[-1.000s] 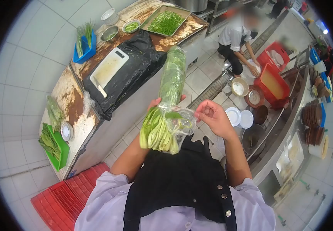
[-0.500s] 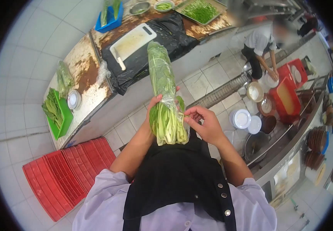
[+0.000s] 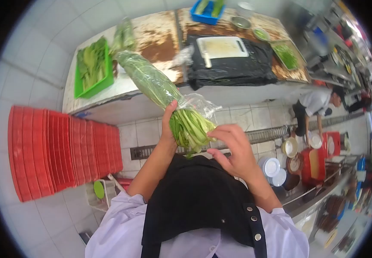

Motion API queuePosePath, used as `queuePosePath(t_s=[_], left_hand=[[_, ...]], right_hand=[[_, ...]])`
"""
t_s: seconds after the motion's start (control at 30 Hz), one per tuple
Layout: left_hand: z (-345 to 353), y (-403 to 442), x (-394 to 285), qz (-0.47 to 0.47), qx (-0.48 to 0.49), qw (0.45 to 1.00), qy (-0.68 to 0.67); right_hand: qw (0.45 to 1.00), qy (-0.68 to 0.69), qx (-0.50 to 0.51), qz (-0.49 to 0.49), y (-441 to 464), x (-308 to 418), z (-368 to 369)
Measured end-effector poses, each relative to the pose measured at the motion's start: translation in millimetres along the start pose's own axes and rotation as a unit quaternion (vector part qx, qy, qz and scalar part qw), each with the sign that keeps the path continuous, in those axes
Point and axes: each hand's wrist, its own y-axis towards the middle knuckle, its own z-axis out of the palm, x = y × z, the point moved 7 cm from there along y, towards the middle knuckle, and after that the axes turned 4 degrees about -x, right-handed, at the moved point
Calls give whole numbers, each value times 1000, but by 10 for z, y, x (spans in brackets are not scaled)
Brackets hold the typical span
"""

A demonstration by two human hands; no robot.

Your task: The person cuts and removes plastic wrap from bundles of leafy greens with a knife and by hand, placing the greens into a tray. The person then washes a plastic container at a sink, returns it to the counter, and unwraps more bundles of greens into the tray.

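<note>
A long bundle of leafy greens (image 3: 151, 84) in clear plastic wrap tilts up to the left in front of me. Its pale stems (image 3: 190, 129) stick out of the wrap at the near end. My left hand (image 3: 169, 122) is wrapped round the bundle from the left, near where the stems begin; part of its fingers is hidden behind. My right hand (image 3: 235, 150) is beside the stem ends with its thumb and fingers apart, the fingertips close to the stems. Loose clear plastic (image 3: 203, 105) flares out to the right of the bundle.
Along the worn counter (image 3: 156, 23) are a green tray of greens (image 3: 93, 69), a white cutting board with a knife (image 3: 222, 47) on black plastic (image 3: 255, 71), and a blue bin (image 3: 207, 15). Red crates (image 3: 61, 150) stand left. A crouching person (image 3: 315, 105) handles dishes at right.
The view has swung left, bringing the crates and green tray closer. The bundle now tilts left instead of pointing nearly straight up. My right hand's fingers have spread from their pinch near the stems.
</note>
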Motion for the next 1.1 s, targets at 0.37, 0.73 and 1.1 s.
queuePosePath(t_s=[0.37,0.73,1.1], left_hand=[[-1556,-1083,-1450,198,-151,968,18],[-2319,-1600,-2194,169,-96,976,-102],[-3032,-1298,-2500,71,-143,979,-129]], right_hand=[[982,36,178,-46,895,1039,2189],[905,262,333,-46,1409,1053,3595],[943,95,319,-26,1752,1170,4359]])
